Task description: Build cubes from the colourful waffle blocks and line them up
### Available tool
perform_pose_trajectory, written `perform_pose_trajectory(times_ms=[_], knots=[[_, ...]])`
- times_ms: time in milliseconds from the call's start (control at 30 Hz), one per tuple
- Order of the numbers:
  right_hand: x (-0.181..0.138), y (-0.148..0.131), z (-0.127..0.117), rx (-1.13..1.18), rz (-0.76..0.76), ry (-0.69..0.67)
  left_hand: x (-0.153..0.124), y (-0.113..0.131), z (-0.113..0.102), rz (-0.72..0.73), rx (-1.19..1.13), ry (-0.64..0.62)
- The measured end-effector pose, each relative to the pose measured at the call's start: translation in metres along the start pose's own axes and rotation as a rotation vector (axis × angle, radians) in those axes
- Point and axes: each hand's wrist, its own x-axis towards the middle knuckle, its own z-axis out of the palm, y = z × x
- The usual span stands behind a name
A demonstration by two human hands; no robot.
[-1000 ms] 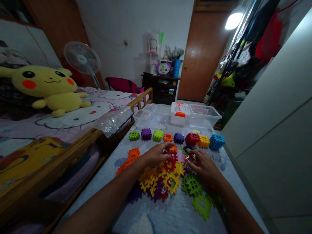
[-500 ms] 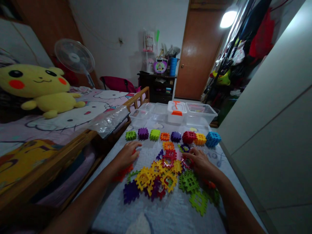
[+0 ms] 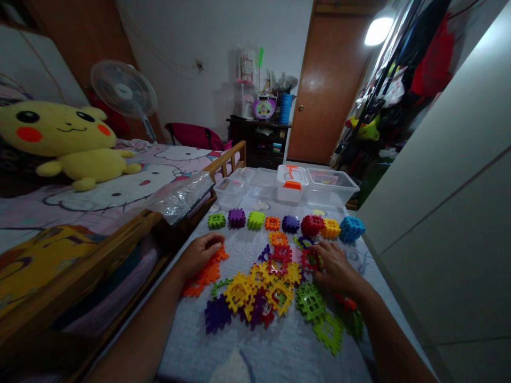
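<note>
My left hand (image 3: pixel 199 256) rests at the left edge of the toy pieces, with its thumb and fingers slightly apart. Under and beside it lie several orange interlocking tiles (image 3: pixel 209 274). On the right, my right hand (image 3: pixel 337 268) has its fingertips on a red window-frame tile (image 3: pixel 309 259); part of that tile is hidden by the fingers. Between the hands spreads a loose heap with yellow tiles (image 3: pixel 239 291), red tiles (image 3: pixel 279 259) and a dark purple tile (image 3: pixel 217 314). Green tiles (image 3: pixel 311 302) lie below my right hand.
Behind the heap runs a row of stacks sorted by colour, from a green stack (image 3: pixel 216 221) to a blue stack (image 3: pixel 352 229). Clear plastic bins (image 3: pixel 331 187) and a lidded box (image 3: pixel 291 183) stand at the far end. A wooden bed rail (image 3: pixel 179 213) borders the left side.
My left hand has drawn back slightly to the left and down, and more of the orange tiles shows. My right hand stays by the red tile, its fingers shifted slightly. The view has moved a little.
</note>
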Motion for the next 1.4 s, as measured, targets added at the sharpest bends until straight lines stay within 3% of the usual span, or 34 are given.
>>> perform_pose_trajectory(times_ms=[167, 367, 700, 1033, 1200, 1300, 1400], knots=[[0.009, -0.033, 0.002, 0.121, -0.147, 0.128, -0.001, -0.002, -0.003, -0.045, -0.097, -0.016], [0.019, -0.066, 0.017, 0.085, -0.183, 0.065, 0.002, -0.007, 0.004, 0.000, -0.085, 0.076], [0.022, -0.070, 0.019, 0.070, -0.152, 0.024, 0.006, -0.014, 0.010, 0.018, -0.118, 0.120], [0.024, -0.067, 0.032, 0.092, -0.163, 0.098, 0.005, -0.010, 0.010, -0.006, -0.117, 0.114], [0.029, -0.042, 0.000, 0.129, -0.138, 0.258, 0.005, -0.010, 0.010, 0.003, -0.109, 0.125], [0.044, -0.005, -0.028, 0.069, -0.072, 0.322, 0.004, -0.010, 0.010, -0.015, -0.131, 0.127], [0.063, 0.036, -0.046, 0.006, 0.027, 0.295, 0.004, -0.008, 0.010, -0.034, -0.140, 0.136]])
